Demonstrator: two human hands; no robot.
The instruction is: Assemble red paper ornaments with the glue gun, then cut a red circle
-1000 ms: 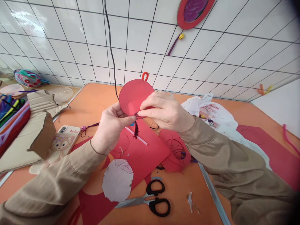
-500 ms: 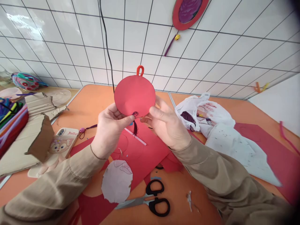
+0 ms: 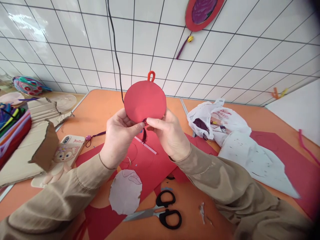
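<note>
Above the table I hold up a red paper disc (image 3: 145, 100) with an orange-red loop (image 3: 151, 76) at its top. A dark purple tassel (image 3: 144, 136) hangs at the disc's lower edge, its cord looped over the front. My left hand (image 3: 119, 135) grips the lower left edge, thumb on the tassel's cord and fingers behind the disc. On the lower right, my right hand (image 3: 173, 135) is closed on the edge, its thumb pressed near the cord loop. The fingers behind the disc are mostly hidden.
Below lie red paper sheets (image 3: 150, 166), a whitish cut-out disc (image 3: 125, 192) and black-handled scissors (image 3: 160, 211). At left are torn cardboard (image 3: 43, 140), a phone (image 3: 66, 150) and pipe cleaners (image 3: 12, 123). A white plastic bag (image 3: 225, 120) sits right. A red-rimmed ornament (image 3: 203, 15) hangs on the tiled wall.
My right hand has shifted left, and its thumb now presses on the cord at the disc's lower edge. The disc has moved slightly right in view.
</note>
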